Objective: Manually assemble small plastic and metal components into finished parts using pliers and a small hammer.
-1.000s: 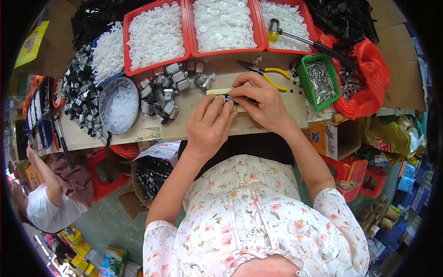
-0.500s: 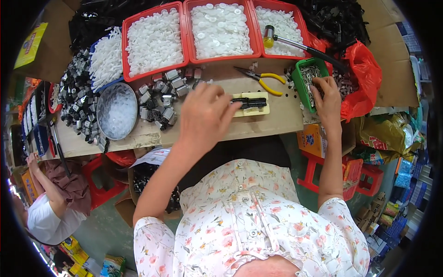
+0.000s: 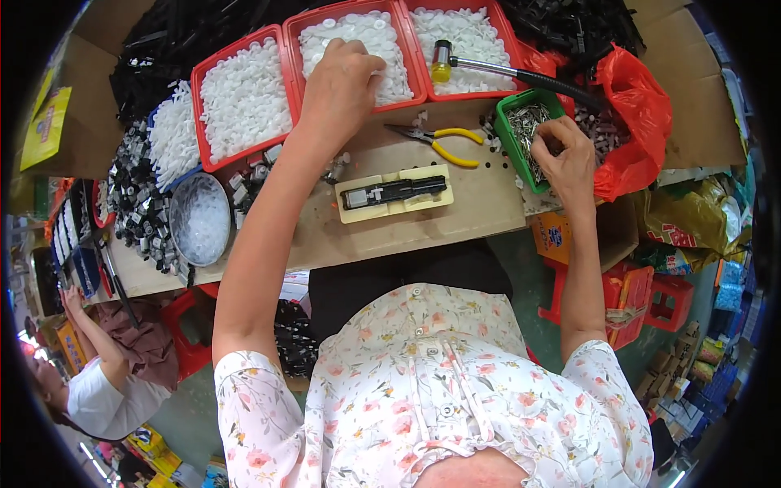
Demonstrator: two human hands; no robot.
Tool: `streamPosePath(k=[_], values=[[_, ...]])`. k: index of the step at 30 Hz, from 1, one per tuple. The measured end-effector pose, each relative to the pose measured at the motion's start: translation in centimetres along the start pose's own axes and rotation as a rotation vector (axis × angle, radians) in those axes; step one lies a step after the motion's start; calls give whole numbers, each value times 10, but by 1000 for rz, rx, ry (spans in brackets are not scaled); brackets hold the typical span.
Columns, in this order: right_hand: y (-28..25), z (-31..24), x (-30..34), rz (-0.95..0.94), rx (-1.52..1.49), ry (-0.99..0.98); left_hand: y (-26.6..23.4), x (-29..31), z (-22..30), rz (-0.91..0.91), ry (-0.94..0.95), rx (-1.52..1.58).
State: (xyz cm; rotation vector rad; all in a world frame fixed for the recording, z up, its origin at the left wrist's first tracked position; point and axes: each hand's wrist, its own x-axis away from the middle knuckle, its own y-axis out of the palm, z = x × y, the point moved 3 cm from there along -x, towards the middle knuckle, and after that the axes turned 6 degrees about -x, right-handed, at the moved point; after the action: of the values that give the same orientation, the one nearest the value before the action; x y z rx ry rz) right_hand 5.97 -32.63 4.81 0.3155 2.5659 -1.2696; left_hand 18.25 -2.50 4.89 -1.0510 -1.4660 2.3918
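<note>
My left hand point(image 3: 342, 88) reaches into the middle red bin point(image 3: 398, 104) with its fingers bent down over the white round plastic pieces point(image 3: 389, 42). What its fingertips hold is hidden. My right hand point(image 3: 567, 159) is at the near right side of a small green tray point(image 3: 507, 150) of thin metal pins point(image 3: 527, 122). Its thumb and fingers are pinched together, on what is too small to make out. Between my hands, a cream-coloured fixture point(image 3: 382, 215) lies on the table. In it sits a long black part point(image 3: 411, 189) with a grey metal block at its left end.
Yellow-handled pliers point(image 3: 455, 159) lie behind the fixture. A hammer point(image 3: 521, 75) rests across the right red bin point(image 3: 472, 93). At left are a metal bowl point(image 3: 200, 248) and small motor-like parts point(image 3: 134, 195). A red plastic bag point(image 3: 639, 122) bulges at right. Another person point(image 3: 106, 390) sits far left.
My left hand has moved up and left from the fixture to the middle red bin, uncovering the black part. My right hand remains at the green tray, its fingers now pinched. The view has shifted slightly.
</note>
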Motion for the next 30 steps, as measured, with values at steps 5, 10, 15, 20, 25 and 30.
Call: streamPosePath(k=[5,10,15,20,25,30], values=[[-2,-7,-3,28,-52,-34,7,-6,-10,-51,65,8],[4,-34,-7,55,-164,-59,0,-10,-9,-65,51,-24],[24,-63,-14,-32,-330,-65,0,-11,-6,-47,99,-101],[37,-85,-19,-55,-439,-89,4,-17,-8,-142,86,-156],[42,-85,-19,-61,-488,-63,5,-17,0,-197,44,-188],[43,-86,-17,-53,-577,-75,2,-11,-3,-141,114,-155]])
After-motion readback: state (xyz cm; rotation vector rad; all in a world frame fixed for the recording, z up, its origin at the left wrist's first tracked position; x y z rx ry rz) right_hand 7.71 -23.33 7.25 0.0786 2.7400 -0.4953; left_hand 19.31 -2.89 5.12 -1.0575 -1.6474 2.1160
